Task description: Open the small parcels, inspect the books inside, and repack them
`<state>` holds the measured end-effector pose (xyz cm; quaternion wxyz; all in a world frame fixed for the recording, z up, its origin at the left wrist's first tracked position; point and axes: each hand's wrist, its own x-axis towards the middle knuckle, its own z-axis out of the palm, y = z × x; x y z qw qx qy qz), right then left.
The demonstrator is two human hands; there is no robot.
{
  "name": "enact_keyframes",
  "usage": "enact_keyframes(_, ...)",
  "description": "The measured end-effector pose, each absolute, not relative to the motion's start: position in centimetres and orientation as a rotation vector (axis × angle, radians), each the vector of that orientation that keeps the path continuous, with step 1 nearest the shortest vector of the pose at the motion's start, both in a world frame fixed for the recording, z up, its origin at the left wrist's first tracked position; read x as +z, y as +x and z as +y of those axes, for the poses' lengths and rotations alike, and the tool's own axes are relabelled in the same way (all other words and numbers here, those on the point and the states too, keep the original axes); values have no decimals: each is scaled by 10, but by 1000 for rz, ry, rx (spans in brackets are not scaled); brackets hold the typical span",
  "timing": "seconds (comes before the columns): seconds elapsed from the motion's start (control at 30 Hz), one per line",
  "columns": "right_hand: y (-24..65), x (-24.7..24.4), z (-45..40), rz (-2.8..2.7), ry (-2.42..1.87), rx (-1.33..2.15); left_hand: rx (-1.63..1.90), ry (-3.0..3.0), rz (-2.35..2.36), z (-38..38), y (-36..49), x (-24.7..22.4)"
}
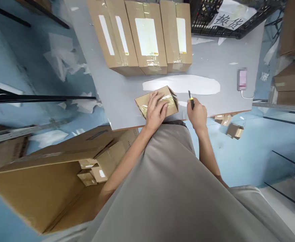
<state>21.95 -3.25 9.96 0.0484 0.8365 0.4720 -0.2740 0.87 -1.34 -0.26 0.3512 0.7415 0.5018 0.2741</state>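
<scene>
A small brown cardboard box [171, 90] with shiny tape across it lies near the front edge of the grey table. My left hand [156, 112] rests on top of it with fingers slightly spread, pressing on the tape. The box's right end has a dark gap between its flaps. Just right of the box, my right hand [198, 113] is closed around a black and yellow cutter [192, 102], whose tip points away from me. The cutter does not touch the box. Behind the box lies a long white paper strip [182, 84].
Three taped cartons [146, 37] stand at the table's back, beside a black crate [218, 28] holding a handwritten sheet. A phone [242, 79] with a cable lies at the right. Below left is a large open carton [36, 195] with smaller boxes inside. Small boxes [235, 131] lie on the floor.
</scene>
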Motion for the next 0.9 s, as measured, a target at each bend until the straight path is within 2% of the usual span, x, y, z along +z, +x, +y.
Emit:
enact_keyframes(0.27, 307, -49, -27, 1181, 2611, -793, 771, 1662, 1848, -35, -39, 10)
enact_keyframes(0.4, 325, -81, -33, 1202, 2593, -766, 739, 1578, 1994, -45, -56, 1)
enact_keyframes(0.57, 315, -95, -22, 1381, 2607, -733, 805, 1511, 2060, -50, -81, -9)
enact_keyframes(0.63, 296, -100, -12, 1469, 2660, -921, 821, 1458, 2086, -50, -94, -12)
enact_keyframes(0.8, 225, -99, 8, 1172, 2694, -2027, 881, 1235, 2077, -47, -132, -31)
enact_keyframes(0.9, 197, -87, 6, 1019, 2615, -2411, 925, 1116, 2076, -42, -152, -52)
